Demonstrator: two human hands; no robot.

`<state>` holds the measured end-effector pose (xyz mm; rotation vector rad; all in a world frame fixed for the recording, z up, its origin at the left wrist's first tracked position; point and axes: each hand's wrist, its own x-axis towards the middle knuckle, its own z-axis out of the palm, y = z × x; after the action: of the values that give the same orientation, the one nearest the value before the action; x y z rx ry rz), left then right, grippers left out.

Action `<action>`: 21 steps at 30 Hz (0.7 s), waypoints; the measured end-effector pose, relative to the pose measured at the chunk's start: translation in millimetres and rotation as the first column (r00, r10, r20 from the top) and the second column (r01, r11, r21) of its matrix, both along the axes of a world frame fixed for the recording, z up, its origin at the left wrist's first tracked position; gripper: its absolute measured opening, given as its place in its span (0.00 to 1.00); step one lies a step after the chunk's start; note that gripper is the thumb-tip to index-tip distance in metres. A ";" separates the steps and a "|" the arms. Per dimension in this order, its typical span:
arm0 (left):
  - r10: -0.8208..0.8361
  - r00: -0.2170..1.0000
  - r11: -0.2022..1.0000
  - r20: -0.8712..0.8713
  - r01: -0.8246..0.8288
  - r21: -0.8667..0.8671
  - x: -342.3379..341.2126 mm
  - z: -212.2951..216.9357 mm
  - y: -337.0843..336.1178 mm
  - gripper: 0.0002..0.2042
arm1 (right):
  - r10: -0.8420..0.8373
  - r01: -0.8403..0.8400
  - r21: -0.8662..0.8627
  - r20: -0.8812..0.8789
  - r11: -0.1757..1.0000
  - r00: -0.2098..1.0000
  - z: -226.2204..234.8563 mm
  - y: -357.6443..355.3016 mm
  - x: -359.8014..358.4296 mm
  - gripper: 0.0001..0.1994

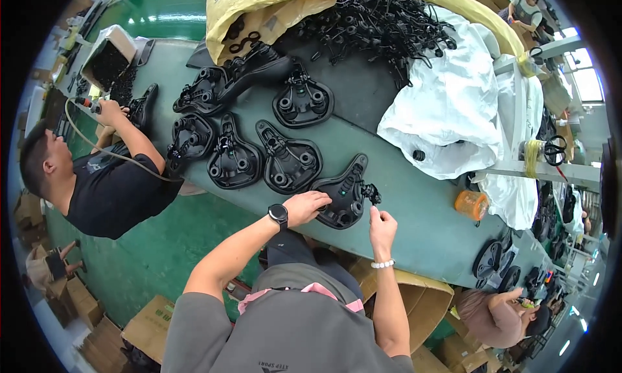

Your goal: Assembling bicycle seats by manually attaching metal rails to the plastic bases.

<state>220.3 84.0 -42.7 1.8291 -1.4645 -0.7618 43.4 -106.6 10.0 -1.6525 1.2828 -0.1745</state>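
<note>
On a green workbench (pixel 414 211), the left hand (pixel 306 208) presses flat on an upturned black bicycle saddle (pixel 343 193) at the near edge, the right hand (pixel 382 225) pinches a small part at its clamp, with more saddles (pixel 259 156) behind, a white bag (pixel 453 107), and an orange tape roll (pixel 471 205) to the right.

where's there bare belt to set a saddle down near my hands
Bare belt lies right of the saddle your left hand rests on, bordered by the white bag and orange tape roll. Left of it, saddles crowd edge to edge.
</note>
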 end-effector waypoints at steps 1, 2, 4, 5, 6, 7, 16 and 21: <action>0.015 1.000 1.000 -0.013 -0.016 -0.023 -0.1 -2.0 0.2 0.26 | 0.002 -0.002 -0.002 0.008 1.000 1.000 1.3 -0.6 7.9 0.21; 0.018 1.000 1.000 -0.007 -0.018 -0.026 -2.0 -4.3 -0.5 0.26 | 0.042 -0.044 -0.097 -0.023 0.994 0.999 2.2 -0.6 17.1 0.20; 0.031 0.997 1.000 -0.065 -0.031 0.003 -3.7 -5.1 2.0 0.25 | 0.088 -0.096 -0.186 -0.054 0.978 0.995 4.4 -3.8 37.9 0.20; 0.040 0.996 0.999 -0.075 -0.042 -0.025 -3.4 -7.2 -0.6 0.25 | 0.112 -0.146 -0.258 -0.142 0.955 0.983 5.3 -6.9 49.2 0.20; 0.055 0.996 0.998 -0.072 -0.057 -0.022 -4.0 -7.4 -0.6 0.25 | 0.136 -0.207 -0.322 -0.229 0.924 0.964 5.5 -6.5 59.6 0.19; 0.096 0.991 0.995 -0.093 -0.098 -0.019 -7.8 -8.3 0.4 0.25 | 0.151 -0.220 -0.320 -0.226 0.922 0.962 6.2 -3.6 65.0 0.19; 0.342 0.920 0.938 -0.190 -0.323 0.127 -28.5 3.8 -9.2 0.36 | 0.392 -0.414 -0.387 -0.140 0.824 0.909 -72.9 27.2 18.4 0.30; 0.491 0.863 0.855 0.120 -0.504 0.127 -42.0 7.1 -62.7 0.39 | 0.322 -0.321 0.037 -0.027 0.947 0.946 -89.3 -2.1 14.2 0.36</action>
<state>178.3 21.4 -35.5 2.2527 -0.9202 -0.5494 57.6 -108.8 -79.3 -1.8167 1.0159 0.0716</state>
